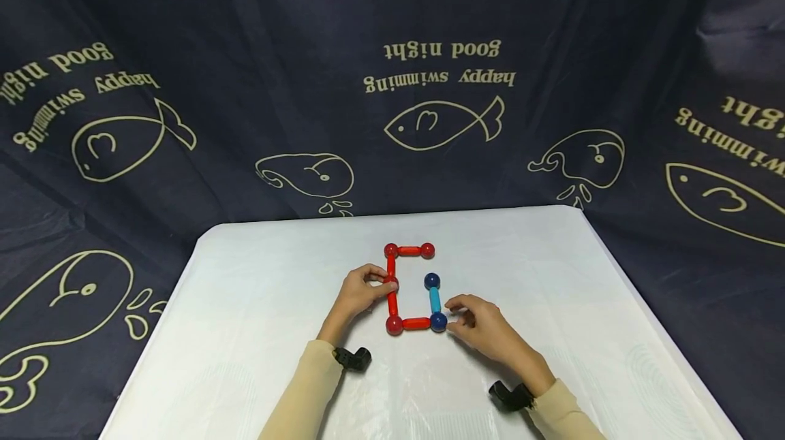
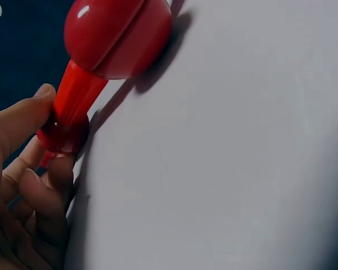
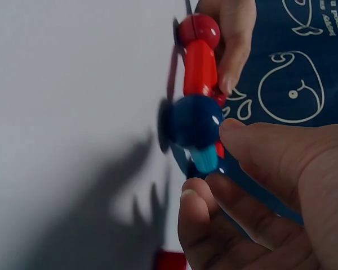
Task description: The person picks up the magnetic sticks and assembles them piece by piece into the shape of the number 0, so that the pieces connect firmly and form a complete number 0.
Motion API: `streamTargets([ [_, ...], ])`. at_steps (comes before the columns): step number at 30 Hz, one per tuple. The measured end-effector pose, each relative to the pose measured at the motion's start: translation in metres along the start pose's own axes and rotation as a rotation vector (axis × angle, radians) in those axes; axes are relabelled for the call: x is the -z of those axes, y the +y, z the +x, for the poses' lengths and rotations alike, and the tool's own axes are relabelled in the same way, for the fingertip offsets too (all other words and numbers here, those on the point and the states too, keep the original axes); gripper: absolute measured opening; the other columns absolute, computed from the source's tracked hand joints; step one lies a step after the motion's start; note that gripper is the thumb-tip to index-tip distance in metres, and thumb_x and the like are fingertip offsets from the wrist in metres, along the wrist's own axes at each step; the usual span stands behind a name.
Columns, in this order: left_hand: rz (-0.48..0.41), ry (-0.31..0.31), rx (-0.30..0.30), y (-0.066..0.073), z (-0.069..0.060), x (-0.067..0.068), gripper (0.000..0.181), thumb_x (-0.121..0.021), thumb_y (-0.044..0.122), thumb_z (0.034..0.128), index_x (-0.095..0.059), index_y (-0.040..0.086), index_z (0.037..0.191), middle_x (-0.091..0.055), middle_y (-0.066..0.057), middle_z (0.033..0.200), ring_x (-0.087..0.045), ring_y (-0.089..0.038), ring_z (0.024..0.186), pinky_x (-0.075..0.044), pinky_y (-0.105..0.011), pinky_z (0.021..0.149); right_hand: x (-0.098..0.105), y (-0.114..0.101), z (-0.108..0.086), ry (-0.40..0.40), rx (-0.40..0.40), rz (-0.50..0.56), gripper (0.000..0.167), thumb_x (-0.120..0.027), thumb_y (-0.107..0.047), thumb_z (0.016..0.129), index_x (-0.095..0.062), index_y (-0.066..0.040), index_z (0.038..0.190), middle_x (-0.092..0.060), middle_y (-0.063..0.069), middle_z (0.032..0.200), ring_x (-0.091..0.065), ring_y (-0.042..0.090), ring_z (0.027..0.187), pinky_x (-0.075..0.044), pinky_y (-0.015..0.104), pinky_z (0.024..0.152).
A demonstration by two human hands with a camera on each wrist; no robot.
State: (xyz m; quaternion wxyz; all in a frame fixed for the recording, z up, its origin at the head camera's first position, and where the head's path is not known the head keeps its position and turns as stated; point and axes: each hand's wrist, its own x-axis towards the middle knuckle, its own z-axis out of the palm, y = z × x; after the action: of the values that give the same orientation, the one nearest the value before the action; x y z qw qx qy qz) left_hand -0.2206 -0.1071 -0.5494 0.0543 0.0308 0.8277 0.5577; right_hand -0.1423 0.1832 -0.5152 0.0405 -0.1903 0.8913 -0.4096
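Observation:
On the white table lies a shape of magnetic-looking balls and rods, its left side and lower edge made of red rods (image 1: 416, 323) and red balls (image 1: 394, 325). My left hand (image 1: 362, 292) pinches the middle red ball (image 2: 62, 138) on the left side between thumb and fingers. At the lower right corner sits a dark blue ball (image 1: 438, 321), joined to a light blue rod (image 1: 435, 300) with another dark blue ball (image 1: 432, 280) on its far end. My right hand (image 1: 487, 329) is beside the corner ball, thumb and fingers apart; the thumb tip appears at its side.
A short red arm, one rod (image 1: 409, 250) ending in a red ball (image 1: 427, 250), extends right from the far left corner. Behind the table (image 1: 276, 256) hangs a dark blue cloth (image 1: 441, 181) with fish and whale drawings. Black wrist cameras (image 1: 353, 359) are on both wrists.

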Motion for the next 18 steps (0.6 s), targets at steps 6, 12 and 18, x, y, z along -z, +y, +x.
streamTargets([
  [6,-0.025,0.0,0.018,0.0,0.001,0.002,0.033,-0.087,0.03,0.0841,-0.072,0.01,0.106,-0.074,-0.007,0.103,-0.052,-0.011,0.054,-0.047,-0.025,0.049,0.022,0.0,0.0,-0.004,0.044,-0.11,0.033,-0.079,-0.011,0.09,-0.069,-0.003,0.121,-0.071,0.009,0.112,-0.061,0.01,0.085,-0.055,0.024,0.073],
  [12,-0.03,0.0,0.025,-0.004,0.0,0.003,0.032,-0.087,0.028,0.0841,-0.071,0.009,0.105,-0.074,-0.006,0.102,-0.051,-0.01,0.052,-0.046,-0.025,0.048,0.034,0.006,-0.001,0.021,0.051,-0.158,0.033,-0.08,-0.008,0.089,-0.069,-0.001,0.119,-0.072,0.013,0.112,-0.07,0.025,0.097,-0.06,0.038,0.082],
  [18,-0.034,-0.012,0.031,-0.002,-0.001,0.003,0.033,-0.087,0.03,0.0841,-0.072,0.01,0.106,-0.075,-0.007,0.104,-0.051,-0.011,0.051,-0.046,-0.024,0.046,0.037,0.02,-0.005,0.095,0.038,-0.228,0.032,-0.083,-0.008,0.085,-0.072,-0.002,0.114,-0.072,0.011,0.109,-0.066,0.032,0.105,-0.057,0.048,0.089],
])
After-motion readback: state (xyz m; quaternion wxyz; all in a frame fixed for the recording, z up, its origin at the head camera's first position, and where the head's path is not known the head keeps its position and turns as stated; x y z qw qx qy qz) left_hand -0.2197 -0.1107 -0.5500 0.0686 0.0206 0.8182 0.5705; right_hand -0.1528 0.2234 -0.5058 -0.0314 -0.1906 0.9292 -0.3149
